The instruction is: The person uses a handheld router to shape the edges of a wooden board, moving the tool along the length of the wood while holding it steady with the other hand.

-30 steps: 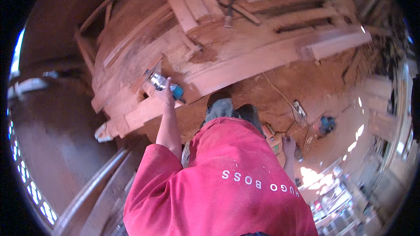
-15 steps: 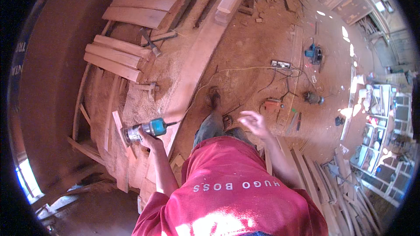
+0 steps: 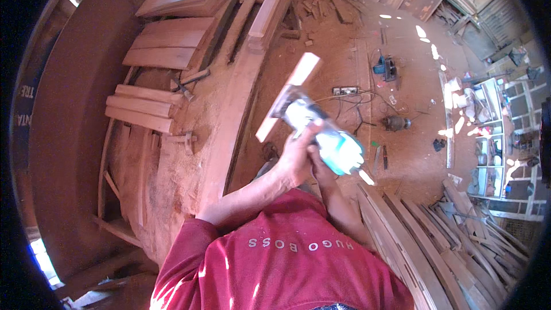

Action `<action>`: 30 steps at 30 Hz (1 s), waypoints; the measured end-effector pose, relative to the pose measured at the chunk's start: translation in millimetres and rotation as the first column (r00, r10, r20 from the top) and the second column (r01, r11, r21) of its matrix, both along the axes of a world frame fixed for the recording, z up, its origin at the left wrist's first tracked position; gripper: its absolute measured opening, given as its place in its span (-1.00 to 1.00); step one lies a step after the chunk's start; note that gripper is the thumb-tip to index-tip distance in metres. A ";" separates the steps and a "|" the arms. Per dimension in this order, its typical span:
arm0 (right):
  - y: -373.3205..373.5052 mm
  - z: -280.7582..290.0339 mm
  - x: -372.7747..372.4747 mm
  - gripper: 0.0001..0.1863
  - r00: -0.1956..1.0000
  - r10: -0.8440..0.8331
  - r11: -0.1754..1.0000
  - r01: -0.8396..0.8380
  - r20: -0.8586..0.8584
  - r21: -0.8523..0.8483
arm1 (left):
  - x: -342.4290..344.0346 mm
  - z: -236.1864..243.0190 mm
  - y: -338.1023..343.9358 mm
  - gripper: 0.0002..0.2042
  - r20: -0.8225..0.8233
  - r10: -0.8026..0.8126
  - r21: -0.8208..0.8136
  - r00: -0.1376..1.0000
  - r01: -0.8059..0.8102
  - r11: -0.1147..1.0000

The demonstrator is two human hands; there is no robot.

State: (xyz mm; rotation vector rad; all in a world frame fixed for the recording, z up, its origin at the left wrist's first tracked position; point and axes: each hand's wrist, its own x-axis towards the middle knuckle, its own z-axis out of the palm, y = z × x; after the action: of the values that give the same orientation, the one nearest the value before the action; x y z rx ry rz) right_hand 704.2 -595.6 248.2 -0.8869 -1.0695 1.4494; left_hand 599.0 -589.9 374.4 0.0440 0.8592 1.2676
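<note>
My left hand [image 3: 298,155] is wrapped round a trim router [image 3: 327,135] with a teal and silver body, raised in front of my chest. A pale wooden strip [image 3: 304,72] sits across the router's base, sticking out on both sides. My right hand [image 3: 319,163] is up against the router's near side, next to my left hand. Its fingers are mostly hidden behind the tool, so their grip does not show. Bright sunlight washes out the router's rear end.
A long plank [image 3: 229,120] runs along the sawdust-covered bench at left, with stacked boards [image 3: 143,103] and a hammer-like tool [image 3: 182,88]. On the floor lie a power strip [image 3: 345,90], a blue power tool [image 3: 383,69] and another tool [image 3: 396,122]. Timber lengths [image 3: 425,247] lie at lower right.
My left hand has lifted the router from the bench at left and swung it right, in front of my body. The right hand has come in to it.
</note>
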 end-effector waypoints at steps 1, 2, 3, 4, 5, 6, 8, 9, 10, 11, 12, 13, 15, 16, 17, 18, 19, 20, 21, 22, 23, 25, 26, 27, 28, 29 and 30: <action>19.0 -8.2 22.0 -0.31 0.981 -0.062 0.995 0.047 -0.181 -0.084 | 9.3 9.2 1.2 -0.54 -0.096 -0.152 -0.035 0.984 0.149 0.988; 37.4 -18.9 34.7 -0.34 0.926 -0.135 0.982 0.077 -0.352 -0.174 | 17.7 17.5 2.6 -0.52 -0.223 -0.254 0.063 0.941 0.274 0.960; 35.5 -28.3 46.8 -0.34 0.887 -0.195 0.974 0.127 -0.419 -0.186 | 22.3 25.7 -3.6 -0.50 -0.311 -0.354 0.274 0.882 0.439 0.855; 34.0 -36.3 57.6 -0.34 0.840 -0.251 0.965 0.176 -0.481 -0.196 | 23.3 33.0 -8.4 -0.49 -0.423 -0.442 0.393 0.791 0.600 0.696; 35.5 -38.6 79.4 -0.33 0.800 -0.400 0.914 0.388 -0.447 -0.123 | 19.0 38.2 -8.4 -0.45 -0.541 -0.506 0.391 0.672 0.734 0.555; 36.6 -41.0 95.7 -0.30 0.808 -0.501 0.854 0.520 -0.310 -0.023 | 11.8 41.7 -7.5 -0.41 -0.664 -0.540 0.341 0.516 0.853 0.395; 29.8 -39.9 134.6 -0.17 0.727 -0.680 0.728 0.652 0.101 0.210 | -10.6 41.2 4.9 -0.45 -0.589 -0.665 0.286 0.460 0.888 0.361; 27.3 -43.5 146.4 -0.12 0.618 -0.750 0.657 0.662 0.234 0.361 | -26.3 36.9 14.2 -0.48 -0.408 -0.794 0.231 0.450 0.893 0.387; 24.5 -48.3 158.5 -0.07 0.552 -0.794 0.607 0.693 0.255 0.390 | -41.2 30.2 23.1 -0.49 -0.334 -0.808 0.223 0.486 0.873 0.433; 22.4 -47.9 182.7 -0.10 0.675 -0.735 0.674 0.738 -0.066 0.045 | -56.5 20.9 31.3 -0.49 -0.415 -0.736 0.214 0.535 0.844 0.492; 19.9 -48.0 207.0 -0.08 0.454 -0.704 0.686 0.634 -0.546 -0.358 | -70.5 8.9 36.6 -0.47 -0.603 -0.499 0.342 0.623 0.767 0.544; 17.5 -51.0 224.0 -0.07 0.331 -0.837 0.536 0.660 -0.436 -0.527 | -84.8 -5.5 44.8 -0.34 -0.737 -0.334 0.345 0.587 0.753 0.561; 3.5 -56.3 243.8 -0.09 0.146 -0.898 0.366 0.772 -0.414 -0.520 | -124.4 -38.0 70.3 -0.21 -0.906 -0.229 0.122 0.357 0.737 0.665; 1.4 -57.7 247.5 -0.05 -0.028 -0.822 0.360 0.748 -0.569 -0.557 | -142.2 -53.3 77.9 -0.28 -0.834 -0.208 0.188 0.510 0.619 0.763; 2.2 -56.8 248.1 -0.05 -0.051 -0.815 0.312 0.802 -0.577 -0.510 | -162.0 -68.9 96.4 -0.34 -0.780 -0.213 0.185 0.589 0.542 0.820; 1.7 -51.9 246.4 -0.06 -0.080 -0.825 0.238 0.849 -0.560 -0.472 | -179.4 -82.6 117.1 -0.40 -0.731 -0.236 0.117 0.640 0.458 0.881; 4.2 -43.8 241.6 -0.06 -0.081 -0.835 0.182 0.892 -0.544 -0.413 | -196.5 -93.1 136.7 -0.45 -0.769 -0.148 0.164 0.622 0.416 0.895; 7.8 -31.6 235.3 -0.06 -0.091 -0.843 0.123 0.927 -0.530 -0.356 | -213.2 -100.2 157.6 -0.49 -0.809 -0.104 0.147 0.578 0.370 0.917; 12.4 -18.8 226.2 -0.07 -0.098 -0.855 0.066 0.953 -0.510 -0.294 | -227.5 -103.8 177.6 -0.53 -0.854 -0.078 0.110 0.514 0.324 0.940; 18.1 -3.2 217.3 -0.07 -0.098 -0.858 0.029 0.971 -0.505 -0.239 | -240.6 -104.5 199.8 -0.56 -0.867 -0.054 0.120 0.495 0.312 0.942; 23.4 13.1 207.5 -0.08 -0.099 -0.862 -0.013 0.985 -0.497 -0.174 | -252.6 -102.8 223.5 -0.59 -0.886 -0.044 0.111 0.461 0.304 0.946; 34.8 44.7 188.4 -0.09 -0.112 -0.857 -0.089 0.994 -0.503 -0.070 | -267.6 -93.2 270.5 -0.62 -0.914 0.039 0.173 0.403 0.301 0.938; 40.5 59.3 179.1 -0.09 -0.117 -0.852 -0.123 0.992 -0.510 -0.023 | -272.2 -86.4 294.7 -0.62 -0.901 0.029 0.174 0.434 0.297 0.939; 45.3 73.4 170.6 -0.10 -0.125 -0.848 -0.159 0.987 -0.515 0.022 | -275.0 -79.3 316.9 -0.62 -0.887 0.017 0.172 0.461 0.296 0.939; 49.5 87.9 163.1 -0.10 -0.209 -0.857 -0.246 0.969 -0.471 0.018 | -275.4 -71.9 335.0 -0.63 -0.877 -0.005 0.158 0.480 0.299 0.941; 53.6 101.0 154.6 -0.10 -0.146 -0.841 -0.235 0.966 -0.521 0.108 | -271.9 -65.7 351.2 -0.66 -0.842 0.068 0.249 0.536 0.272 0.930; 59.8 113.6 146.6 -0.11 -0.134 -0.797 -0.242 0.964 -0.588 0.109 | -269.6 -58.1 364.3 -0.67 -0.814 0.072 0.278 0.576 0.278 0.920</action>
State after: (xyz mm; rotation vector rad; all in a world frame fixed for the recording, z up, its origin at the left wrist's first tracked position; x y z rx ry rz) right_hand 850.8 -535.8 361.8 -0.6399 -0.1658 -0.2067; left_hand 329.4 -225.6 316.3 1.0754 1.3556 1.2694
